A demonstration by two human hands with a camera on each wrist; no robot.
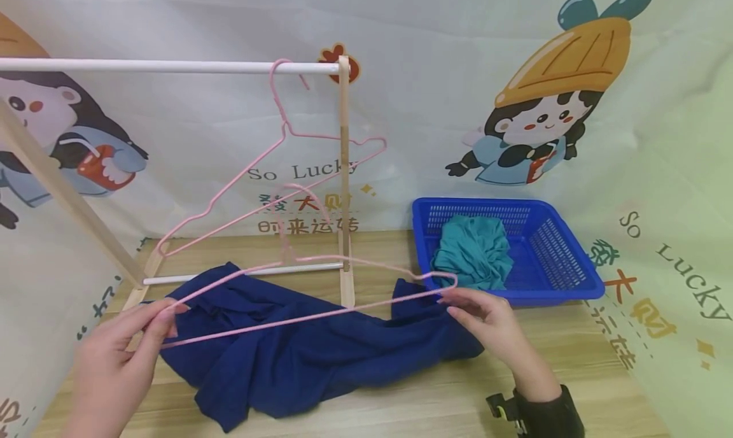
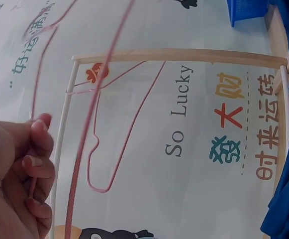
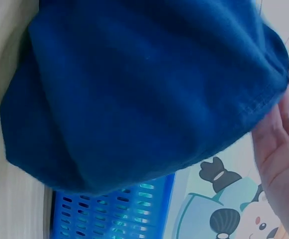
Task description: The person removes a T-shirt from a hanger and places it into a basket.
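Observation:
A pink hanger (image 1: 321, 313) is held level over a crumpled navy garment (image 1: 343, 355). My left hand (image 1: 123, 352) pinches its left corner; in the left wrist view the fingers (image 2: 44, 169) curl round the pink wire. At the hanger's right corner is my right hand (image 1: 487, 320), its fingertips right at the wire and the thumb apart from it. The right wrist view shows that hand (image 3: 278, 154) with fairly straight fingers, partly hidden behind the navy cloth (image 3: 149, 99).
Behind stands a rack with a white rail (image 1: 172, 66) and wooden posts (image 1: 344, 170). Another pink hanger (image 1: 246, 177) hooks over the rail. To the right, a blue basket (image 1: 550, 247) holds a bundled teal cloth (image 1: 472, 250). Printed sheeting surrounds the wooden tabletop (image 1: 550, 336).

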